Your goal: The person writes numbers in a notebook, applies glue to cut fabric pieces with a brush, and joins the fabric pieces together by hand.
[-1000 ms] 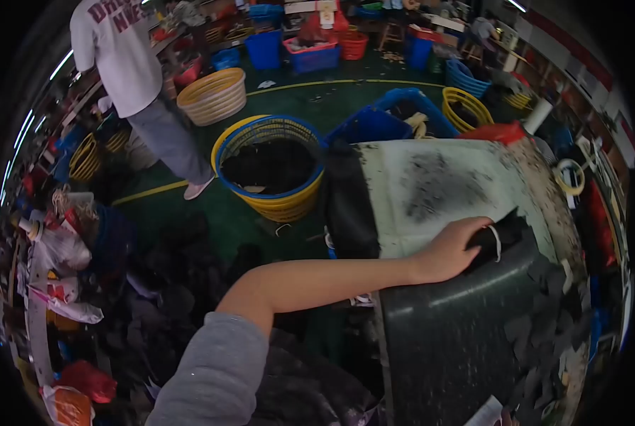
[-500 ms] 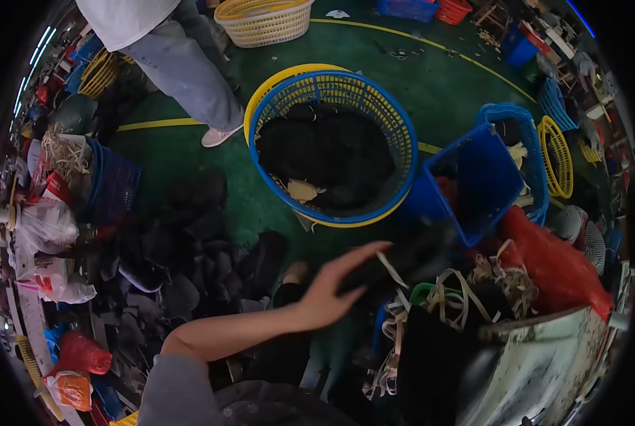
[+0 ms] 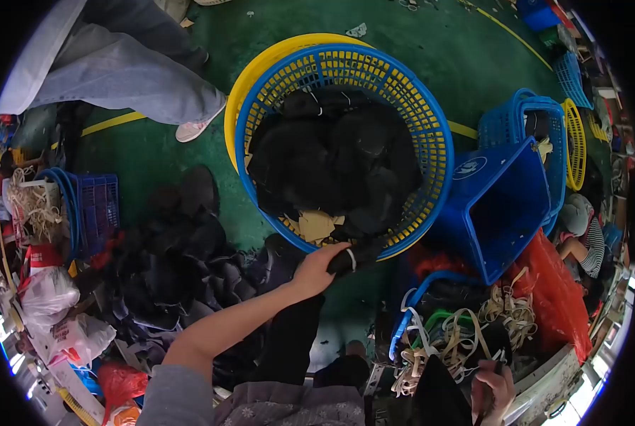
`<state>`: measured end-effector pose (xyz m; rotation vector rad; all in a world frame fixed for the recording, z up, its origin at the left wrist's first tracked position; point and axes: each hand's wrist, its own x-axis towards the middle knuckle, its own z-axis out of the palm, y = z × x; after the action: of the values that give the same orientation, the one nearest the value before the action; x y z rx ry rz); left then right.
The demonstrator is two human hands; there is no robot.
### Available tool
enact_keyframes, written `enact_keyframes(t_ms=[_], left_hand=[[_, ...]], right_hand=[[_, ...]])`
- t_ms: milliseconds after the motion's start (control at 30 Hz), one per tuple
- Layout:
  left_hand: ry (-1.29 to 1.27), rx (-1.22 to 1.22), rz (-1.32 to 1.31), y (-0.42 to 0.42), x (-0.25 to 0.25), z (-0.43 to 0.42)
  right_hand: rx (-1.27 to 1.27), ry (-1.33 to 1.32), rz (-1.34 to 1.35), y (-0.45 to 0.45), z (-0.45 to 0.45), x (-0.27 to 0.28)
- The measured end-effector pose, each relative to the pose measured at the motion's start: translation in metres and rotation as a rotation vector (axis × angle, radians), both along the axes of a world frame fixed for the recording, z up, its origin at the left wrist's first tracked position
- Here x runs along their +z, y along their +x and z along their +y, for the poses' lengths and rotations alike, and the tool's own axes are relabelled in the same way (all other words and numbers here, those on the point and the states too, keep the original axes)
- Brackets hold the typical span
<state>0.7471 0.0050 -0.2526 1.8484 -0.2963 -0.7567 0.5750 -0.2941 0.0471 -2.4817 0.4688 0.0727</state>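
Observation:
My left hand point(image 3: 316, 271) is closed around a bundle of black pieces point(image 3: 360, 257) with a white band round it, at the near rim of a blue basket point(image 3: 442, 153). That basket sits inside a yellow one point(image 3: 234, 121) and holds black pieces point(image 3: 332, 153) and a beige scrap point(image 3: 316, 225). At the lower right is my right hand point(image 3: 493, 389), its fingers curled round something small and dark that I cannot make out, beside a black sheet point(image 3: 442, 394).
Black pieces point(image 3: 168, 270) lie heaped on the floor at left. A person's leg point(image 3: 133, 78) stands upper left. To the right are a tilted blue bin point(image 3: 466, 213), tangled pale straps point(image 3: 509, 316), a red bag point(image 3: 559, 298) and a crouching person point(image 3: 586, 238).
My left hand has moved from the worktable to the basket rim, carrying the banded black bundle. The view has turned down and left, and my right hand now shows more fully.

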Motion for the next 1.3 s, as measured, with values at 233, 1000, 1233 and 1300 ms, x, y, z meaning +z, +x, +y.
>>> enact_keyframes(t_ms=[233, 1000, 1233, 1300], left_hand=[[-0.226, 0.316, 0.204, -0.003, -0.024, -0.104], [0.181, 0.165, -0.302, 0.109, -0.042, 0.02], [0.427, 0.361, -0.669, 0.27, -0.113, 0.006], [0.53, 0.364, -0.715, 0.283, -0.134, 0.0]], right_hand=[[0.553, 0.123, 0.327, 0.115, 0.012, -0.096], [0.293, 0.03, 0.194, 0.178, -0.008, -0.315], [0.17, 0.178, 0.091, 0.177, -0.003, -0.318], [0.167, 0.206, 0.092, 0.186, 0.003, -0.317]])
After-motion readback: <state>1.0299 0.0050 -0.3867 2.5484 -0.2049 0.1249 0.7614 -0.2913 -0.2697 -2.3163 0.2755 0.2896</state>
